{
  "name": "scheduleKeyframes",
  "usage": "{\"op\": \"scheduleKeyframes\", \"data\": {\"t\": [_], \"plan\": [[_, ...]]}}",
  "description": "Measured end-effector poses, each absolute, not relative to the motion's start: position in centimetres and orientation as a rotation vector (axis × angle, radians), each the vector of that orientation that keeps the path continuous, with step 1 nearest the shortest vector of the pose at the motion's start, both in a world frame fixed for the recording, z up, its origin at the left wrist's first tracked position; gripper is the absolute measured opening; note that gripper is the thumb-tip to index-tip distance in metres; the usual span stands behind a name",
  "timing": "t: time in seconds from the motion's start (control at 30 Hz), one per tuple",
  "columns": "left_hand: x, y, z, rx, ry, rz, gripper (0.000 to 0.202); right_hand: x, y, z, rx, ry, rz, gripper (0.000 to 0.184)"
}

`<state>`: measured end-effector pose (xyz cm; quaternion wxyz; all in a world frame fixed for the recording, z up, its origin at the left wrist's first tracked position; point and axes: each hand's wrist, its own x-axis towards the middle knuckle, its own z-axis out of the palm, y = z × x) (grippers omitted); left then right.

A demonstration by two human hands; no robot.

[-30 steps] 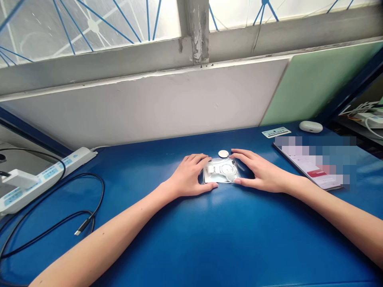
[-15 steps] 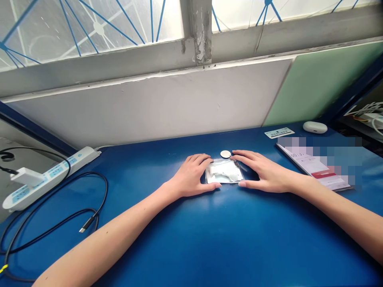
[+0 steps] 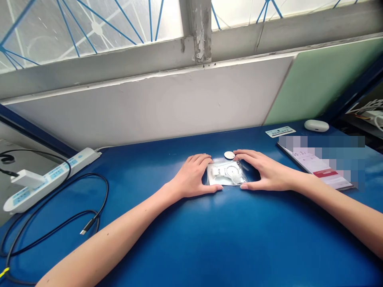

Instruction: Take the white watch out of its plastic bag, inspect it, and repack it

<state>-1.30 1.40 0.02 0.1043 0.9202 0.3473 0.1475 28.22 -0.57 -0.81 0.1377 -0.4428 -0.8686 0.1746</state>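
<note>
Between my hands lies a clear plastic packet point(image 3: 227, 173) with a white piece inside that shows a printed label and a ring shape. My left hand point(image 3: 194, 175) rests at the packet's left edge, with the thumb stretched along its near side and the fingers at its far left corner. My right hand point(image 3: 257, 169) curves around the right side, thumb at the near right corner and fingertips at the far right corner. Both hands have thumb and fingers apart. A small white disc point(image 3: 229, 155) with a dark rim sits just beyond the packet, close to my right fingertips.
On the blue table point(image 3: 224, 239), a white power strip point(image 3: 56, 173) holds a plugged-in charger point(image 3: 28, 178). A black cable point(image 3: 106, 195) loops at the left. To the right are a phone point(image 3: 317, 163) showing a timer, a card point(image 3: 280, 132) and a white earbud case point(image 3: 316, 125).
The packet and disc have shifted slightly right in view. Glare on the packet has lessened, so its contents show more clearly. Both hands keep nearly the same pose.
</note>
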Motion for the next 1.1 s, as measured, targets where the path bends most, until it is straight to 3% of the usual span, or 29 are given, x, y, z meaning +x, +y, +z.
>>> {"op": "scheduleKeyframes", "data": {"t": [0.83, 1.1], "plan": [[-1.4, 1.38, 0.26, 2.662, 1.025, 0.488, 0.088, 28.33, -0.46, -1.01, -1.22, -2.474, 0.505, 0.079], [-1.32, 1.35, 0.07, 2.654, 1.034, 0.483, 0.068, 28.71, -0.62, -1.04, -1.136, -2.551, 0.425, 0.091]]}}
